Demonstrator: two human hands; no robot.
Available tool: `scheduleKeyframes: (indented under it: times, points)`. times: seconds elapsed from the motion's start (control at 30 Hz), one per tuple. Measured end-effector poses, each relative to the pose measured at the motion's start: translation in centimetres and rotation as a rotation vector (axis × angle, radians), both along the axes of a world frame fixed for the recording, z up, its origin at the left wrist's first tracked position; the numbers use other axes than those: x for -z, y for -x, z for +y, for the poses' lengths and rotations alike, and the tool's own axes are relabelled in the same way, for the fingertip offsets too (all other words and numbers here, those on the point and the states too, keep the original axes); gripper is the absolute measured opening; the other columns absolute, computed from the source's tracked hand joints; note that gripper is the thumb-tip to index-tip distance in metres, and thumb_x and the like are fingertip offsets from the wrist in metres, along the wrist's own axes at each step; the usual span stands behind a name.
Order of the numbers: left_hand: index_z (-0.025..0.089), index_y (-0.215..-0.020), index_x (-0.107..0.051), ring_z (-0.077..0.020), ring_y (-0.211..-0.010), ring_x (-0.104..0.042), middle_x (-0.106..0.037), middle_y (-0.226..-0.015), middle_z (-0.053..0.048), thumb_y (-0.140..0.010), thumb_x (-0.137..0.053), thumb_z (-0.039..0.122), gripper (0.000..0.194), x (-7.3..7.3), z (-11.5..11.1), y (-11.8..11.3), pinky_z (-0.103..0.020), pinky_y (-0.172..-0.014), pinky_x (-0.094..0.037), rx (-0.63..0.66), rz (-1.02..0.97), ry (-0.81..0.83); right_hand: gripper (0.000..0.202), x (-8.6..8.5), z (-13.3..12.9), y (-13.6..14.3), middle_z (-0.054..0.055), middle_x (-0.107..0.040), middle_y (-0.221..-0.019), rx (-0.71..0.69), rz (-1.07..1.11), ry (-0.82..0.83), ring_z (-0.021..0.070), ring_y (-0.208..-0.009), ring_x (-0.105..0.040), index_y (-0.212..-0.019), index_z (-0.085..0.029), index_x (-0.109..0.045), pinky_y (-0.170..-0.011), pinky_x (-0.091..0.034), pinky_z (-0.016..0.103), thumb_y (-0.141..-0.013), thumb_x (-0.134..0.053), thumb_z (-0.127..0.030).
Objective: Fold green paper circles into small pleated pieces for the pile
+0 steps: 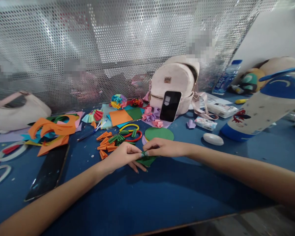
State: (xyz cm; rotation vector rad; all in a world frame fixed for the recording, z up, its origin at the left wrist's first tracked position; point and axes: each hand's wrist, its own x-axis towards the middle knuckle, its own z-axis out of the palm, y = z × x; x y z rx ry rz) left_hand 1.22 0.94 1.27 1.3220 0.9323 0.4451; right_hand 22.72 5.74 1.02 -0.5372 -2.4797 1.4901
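My left hand (pixel 125 156) and my right hand (pixel 160 147) meet near the middle of the blue table. Both pinch a small piece of green paper (pixel 147 161) between thumb and forefinger, the fingertips touching. The other fingers of my left hand stretch out below the paper. Just behind my right hand lie green paper circles (pixel 159 133), with a purple edge showing under them. Folded orange paper pieces (pixel 104 143) and folded green ones (pixel 117 139) are left of and behind my left hand. A red ring (pixel 138 136) and a yellow ring (pixel 129 126) lie by them.
A black phone (pixel 49 170) and orange paper scraps (pixel 52 127) are at the left. A white backpack (pixel 172 78) stands behind, a phone (pixel 170 105) leaning on it. To the right are a white oval object (pixel 213 139) and a large bottle (pixel 258 108). The blue table's (pixel 162 203) edge is nearest me.
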Motion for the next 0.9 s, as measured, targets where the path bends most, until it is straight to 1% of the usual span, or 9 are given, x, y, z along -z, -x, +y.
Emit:
scheduleKeyframes:
  times: [0.1, 0.17, 0.23, 0.3, 0.4, 0.53, 0.67, 0.77, 0.9]
  points:
    - [0.009, -0.093, -0.073, -0.0272, -0.079, -0.080, -0.079, -0.091, -0.015, -0.081, -0.077, 0.047, 0.040, 0.6, 0.0, 0.0, -0.026, -0.060, -0.062, -0.096, -0.094, -0.026, 0.036, 0.3, 0.0, -0.2, -0.005, -0.034, -0.067, 0.072, 0.054, -0.011, 0.0103, -0.062, -0.032, -0.069, -0.018, -0.046, -0.059, -0.027, 0.025, -0.097, -0.049, -0.041]
    - [0.011, -0.102, -0.071, -0.0271, -0.080, -0.079, -0.078, -0.092, -0.014, -0.084, -0.073, 0.049, 0.043, 1.0, -0.1, 0.0, -0.028, -0.061, -0.063, -0.186, -0.177, -0.068, 0.040, 0.7, 0.0, -0.4, -0.004, -0.036, -0.069, 0.135, 0.120, -0.011, 0.0106, -0.063, -0.034, -0.070, -0.018, -0.046, -0.060, -0.029, 0.025, -0.098, -0.048, -0.047]
    - [0.014, -0.114, -0.068, -0.0252, -0.080, -0.078, -0.076, -0.097, -0.012, -0.086, -0.071, 0.047, 0.043, 1.3, -0.3, -0.1, -0.029, -0.060, -0.064, -0.255, -0.241, -0.143, 0.045, 1.2, 0.0, -0.5, -0.004, -0.037, -0.069, 0.186, 0.184, -0.012, 0.0107, -0.063, -0.035, -0.072, -0.018, -0.046, -0.060, -0.029, 0.025, -0.098, -0.048, -0.055]
    - [0.016, -0.117, -0.068, -0.0220, -0.080, -0.075, -0.073, -0.105, -0.011, -0.086, -0.074, 0.040, 0.040, 1.5, -0.4, -0.2, -0.030, -0.060, -0.066, -0.282, -0.268, -0.237, 0.049, 1.6, 0.0, -0.5, -0.004, -0.036, -0.069, 0.226, 0.218, -0.017, 0.0105, -0.062, -0.035, -0.073, -0.017, -0.047, -0.058, -0.029, 0.024, -0.097, -0.048, -0.059]
    - [0.017, -0.110, -0.071, -0.0187, -0.082, -0.069, -0.070, -0.106, -0.008, -0.085, -0.075, 0.031, 0.029, 1.7, -0.4, -0.2, -0.029, -0.060, -0.066, -0.295, -0.261, -0.338, 0.050, 2.0, -0.1, -0.6, -0.006, -0.032, -0.067, 0.259, 0.237, -0.034, 0.0098, -0.060, -0.032, -0.071, -0.018, -0.044, -0.056, -0.027, 0.024, -0.098, -0.048, -0.060]
    - [0.017, -0.105, -0.072, -0.0162, -0.078, -0.066, -0.069, -0.092, -0.005, -0.085, -0.073, 0.026, 0.021, 1.8, -0.3, -0.1, -0.027, -0.060, -0.066, -0.310, -0.255, -0.361, 0.051, 2.0, -0.3, -0.5, -0.005, -0.031, -0.067, 0.257, 0.260, -0.076, 0.0098, -0.060, -0.032, -0.069, -0.019, -0.041, -0.055, -0.027, 0.024, -0.099, -0.047, -0.060]
    - [0.016, -0.097, -0.071, -0.0157, -0.078, -0.065, -0.067, -0.096, -0.005, -0.081, -0.076, 0.023, 0.018, 1.7, -0.3, 0.0, -0.025, -0.058, -0.065, -0.326, -0.253, -0.396, 0.050, 1.7, -0.7, -0.4, -0.005, -0.034, -0.067, 0.253, 0.261, -0.103, 0.0099, -0.060, -0.034, -0.070, -0.018, -0.042, -0.056, -0.029, 0.023, -0.100, -0.046, -0.057]
    - [0.015, -0.091, -0.070, -0.0161, -0.078, -0.066, -0.067, -0.095, -0.005, -0.078, -0.077, 0.021, 0.016, 1.5, -0.4, -0.1, -0.024, -0.056, -0.064, -0.333, -0.244, -0.412, 0.046, 1.6, -1.0, -0.4, -0.004, -0.038, -0.068, 0.231, 0.261, -0.155, 0.0102, -0.061, -0.036, -0.071, -0.018, -0.044, -0.057, -0.031, 0.023, -0.102, -0.045, -0.052]
    - [0.015, -0.085, -0.068, -0.0143, -0.071, -0.066, -0.069, -0.082, -0.003, -0.076, -0.078, 0.020, 0.014, 1.5, -0.4, -0.2, -0.022, -0.055, -0.062, -0.342, -0.238, -0.406, 0.040, 1.5, -1.3, -0.4, -0.004, -0.040, -0.067, 0.219, 0.275, -0.262, 0.0099, -0.060, -0.036, -0.072, -0.017, -0.047, -0.058, -0.030, 0.023, -0.104, -0.043, -0.042]
